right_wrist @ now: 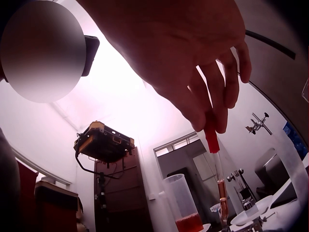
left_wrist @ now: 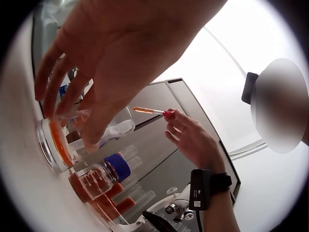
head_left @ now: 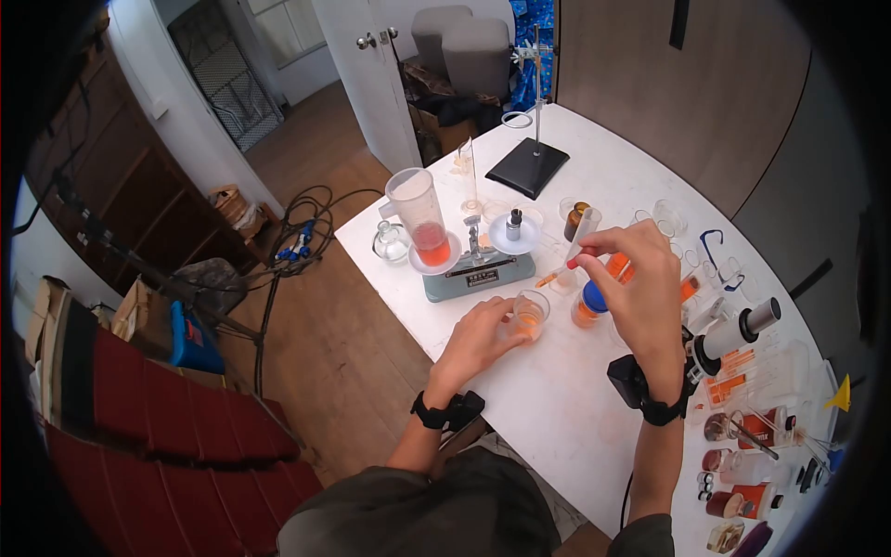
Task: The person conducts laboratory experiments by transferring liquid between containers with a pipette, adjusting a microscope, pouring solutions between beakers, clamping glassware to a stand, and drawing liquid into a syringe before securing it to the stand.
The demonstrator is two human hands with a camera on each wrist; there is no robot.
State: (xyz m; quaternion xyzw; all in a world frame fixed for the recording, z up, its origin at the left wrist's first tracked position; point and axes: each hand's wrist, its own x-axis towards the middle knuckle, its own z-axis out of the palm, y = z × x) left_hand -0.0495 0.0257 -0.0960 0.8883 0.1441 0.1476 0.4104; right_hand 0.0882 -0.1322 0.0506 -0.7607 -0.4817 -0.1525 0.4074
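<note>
My right hand (head_left: 640, 283) pinches the red rubber bulb (right_wrist: 211, 140) of a glass dropper (right_wrist: 222, 195) between thumb and fingertips. Orange liquid fills the dropper's lower part, and its tip points toward the balance. Below and to the left, my left hand (head_left: 478, 336) holds a small glass beaker (head_left: 531, 320) on the white table, thumb on one side and fingers on the other. The beaker has a shallow layer of orange liquid. A glass bottle with a blue cap (left_wrist: 117, 166) stands just right of it, partly behind my right hand in the head view.
Behind the hands stands a balance (head_left: 478, 278), with a plastic measuring jug (head_left: 415, 200) of red liquid on one pan and a metal weight (head_left: 514, 226) on the other. A ring stand (head_left: 527, 169) is farther back. A microscope (head_left: 738, 336) and several bottles line the right side.
</note>
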